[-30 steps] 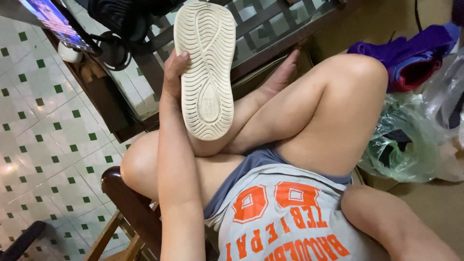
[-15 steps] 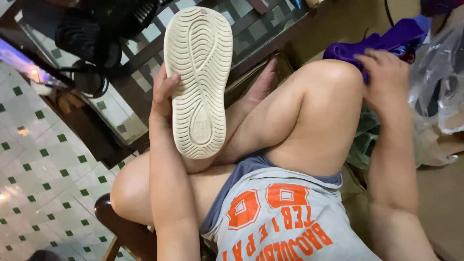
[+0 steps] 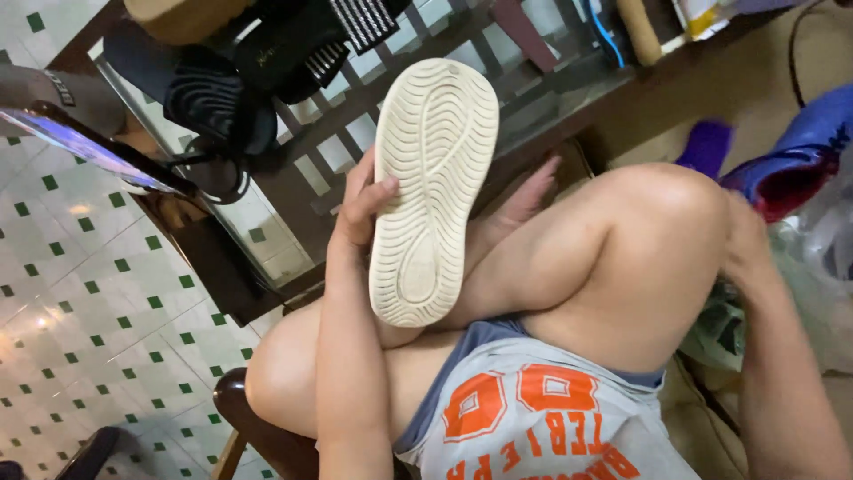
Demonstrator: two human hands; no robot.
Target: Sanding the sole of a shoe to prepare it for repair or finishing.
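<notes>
**Shoe held sole-up over crossed legs**

The crossed legs (image 3: 569,267) are folded on a wooden chair (image 3: 258,427), so the lap is left as the working place beside the glass-topped bench (image 3: 293,213). A cream shoe (image 3: 431,191) is held upright near the bench's near edge, its ribbed sole turned to the camera, apparently for inspection. The left hand (image 3: 360,209) is closed around the shoe's side. The right hand (image 3: 746,244) is reached behind the knee toward a blue bag (image 3: 813,142); its grip cannot be told.

cream wavy-ridged shoe sole (image 3: 433,191), green-dotted white floor tiles (image 3: 89,293).
</notes>
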